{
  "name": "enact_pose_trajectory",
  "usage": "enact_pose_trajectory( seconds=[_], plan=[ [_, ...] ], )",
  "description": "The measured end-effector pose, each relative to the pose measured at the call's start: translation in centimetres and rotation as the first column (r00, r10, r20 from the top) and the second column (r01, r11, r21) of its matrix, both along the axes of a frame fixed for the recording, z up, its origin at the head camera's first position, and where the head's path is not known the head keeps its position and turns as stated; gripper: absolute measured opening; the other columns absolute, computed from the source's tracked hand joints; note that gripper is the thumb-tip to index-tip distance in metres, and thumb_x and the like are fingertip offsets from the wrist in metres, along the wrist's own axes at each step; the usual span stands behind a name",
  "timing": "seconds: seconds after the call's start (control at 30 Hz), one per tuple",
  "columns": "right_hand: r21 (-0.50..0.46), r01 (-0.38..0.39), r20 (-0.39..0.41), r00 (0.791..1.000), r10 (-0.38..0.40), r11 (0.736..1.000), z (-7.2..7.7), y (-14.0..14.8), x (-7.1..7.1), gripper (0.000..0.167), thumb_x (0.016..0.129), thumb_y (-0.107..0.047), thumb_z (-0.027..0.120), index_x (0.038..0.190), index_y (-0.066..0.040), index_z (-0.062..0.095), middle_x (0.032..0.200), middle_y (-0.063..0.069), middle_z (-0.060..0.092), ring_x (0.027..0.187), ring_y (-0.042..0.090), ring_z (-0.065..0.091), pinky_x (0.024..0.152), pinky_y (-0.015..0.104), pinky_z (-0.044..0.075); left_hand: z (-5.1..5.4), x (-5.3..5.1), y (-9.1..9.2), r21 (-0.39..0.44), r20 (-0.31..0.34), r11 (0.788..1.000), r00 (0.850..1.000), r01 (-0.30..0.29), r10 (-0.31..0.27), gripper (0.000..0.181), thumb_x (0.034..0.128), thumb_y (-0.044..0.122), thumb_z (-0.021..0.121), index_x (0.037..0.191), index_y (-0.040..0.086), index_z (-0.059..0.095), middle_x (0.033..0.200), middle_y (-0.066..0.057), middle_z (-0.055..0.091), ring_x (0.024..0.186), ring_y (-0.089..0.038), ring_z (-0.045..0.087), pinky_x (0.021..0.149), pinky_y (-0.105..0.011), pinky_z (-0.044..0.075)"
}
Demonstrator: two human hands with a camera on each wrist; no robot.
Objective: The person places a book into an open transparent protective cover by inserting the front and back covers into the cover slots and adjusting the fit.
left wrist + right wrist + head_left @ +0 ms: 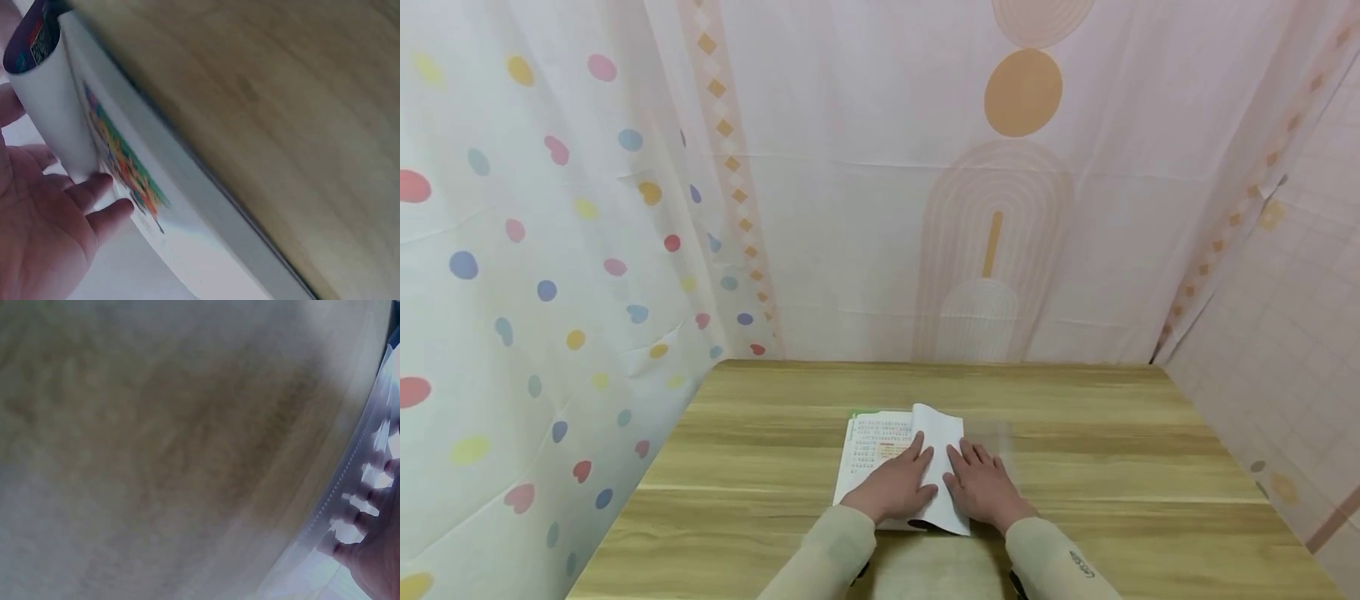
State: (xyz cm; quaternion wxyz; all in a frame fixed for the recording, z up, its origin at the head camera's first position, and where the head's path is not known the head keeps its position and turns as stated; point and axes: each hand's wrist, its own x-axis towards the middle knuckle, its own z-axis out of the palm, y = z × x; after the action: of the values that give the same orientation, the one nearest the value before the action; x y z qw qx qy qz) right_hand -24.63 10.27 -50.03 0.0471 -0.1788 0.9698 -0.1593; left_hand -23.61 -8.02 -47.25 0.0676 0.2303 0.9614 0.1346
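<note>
Book (847,490) with curled white leaf (938,433).
My left hand (895,485) and right hand (987,485) touch the leaf, fingers extended; clear sheet (1004,442) alongside, apparently a cover.

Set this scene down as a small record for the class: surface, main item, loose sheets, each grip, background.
Surface: wood-grain table
Main item: open book, with printed text and a coloured picture
White sheet: over part of the book, its near edge curled up
Clear film: to the right of the white sheet, by the right hand
Left grip: hand with fingers extended, resting across page and white sheet
Right grip: hand with fingers spread, fingertips at the white sheet
Background: dotted cloth on the left, patterned cloth ahead
</note>
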Motion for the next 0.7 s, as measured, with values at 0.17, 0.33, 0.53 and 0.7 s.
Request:
enact_pose_trajectory(
  seconds=[0.17,0.33,0.53,0.7],
  plan=[
    [-0.017,-0.014,-0.012,1.0,0.014,1.0,-0.1,0.0,0.1,0.052,0.105,-0.03,0.046,0.148,-0.002,0.043,0.155,0.022,0.035,0.141,0.044,0.03,0.109,0.066,0.024,-0.3,-0.4,-1.0,0.157,0.096,0.988,0.995,-0.005,-0.01,0.056,0.1032,0.026,0.05,0.153,0.005,0.036,0.163,-0.014,0.019,0.14,-0.029,0.039,0.109,-0.041,0.038],
    [-0.021,-0.008,-0.01,1.0,0.008,1.0,-0.1,0.1,0.0,0.053,0.105,-0.03,0.046,0.149,-0.001,0.042,0.155,0.022,0.034,0.142,0.044,0.029,0.11,0.065,0.024,-0.3,-0.4,-0.8,0.128,0.075,0.992,0.997,0.008,-0.017,0.057,0.1033,0.025,0.049,0.153,0.002,0.035,0.163,-0.017,0.018,0.14,-0.03,0.04,0.109,-0.04,0.038],
    [-0.031,0.002,0.003,1.0,-0.001,1.0,-0.1,0.2,-0.2,0.053,0.105,-0.03,0.045,0.149,-0.001,0.041,0.156,0.022,0.033,0.143,0.043,0.028,0.111,0.065,0.022,-0.2,-0.5,-0.1,0.054,0.025,0.998,0.999,0.024,-0.025,0.055,0.103,0.027,0.05,0.151,0.002,0.039,0.162,-0.017,0.022,0.14,-0.029,0.04,0.109,-0.038,0.038],
    [-0.029,-0.002,-0.013,1.0,0.001,1.0,-0.2,0.2,-0.2,0.052,0.105,-0.029,0.045,0.148,0.0,0.043,0.155,0.022,0.035,0.142,0.043,0.029,0.111,0.064,0.023,-0.1,-0.6,-0.2,0.095,0.051,0.995,0.998,0.027,-0.032,0.055,0.1036,0.027,0.049,0.152,0.003,0.038,0.162,-0.016,0.021,0.142,-0.029,0.037,0.111,-0.039,0.036]
  ],
)
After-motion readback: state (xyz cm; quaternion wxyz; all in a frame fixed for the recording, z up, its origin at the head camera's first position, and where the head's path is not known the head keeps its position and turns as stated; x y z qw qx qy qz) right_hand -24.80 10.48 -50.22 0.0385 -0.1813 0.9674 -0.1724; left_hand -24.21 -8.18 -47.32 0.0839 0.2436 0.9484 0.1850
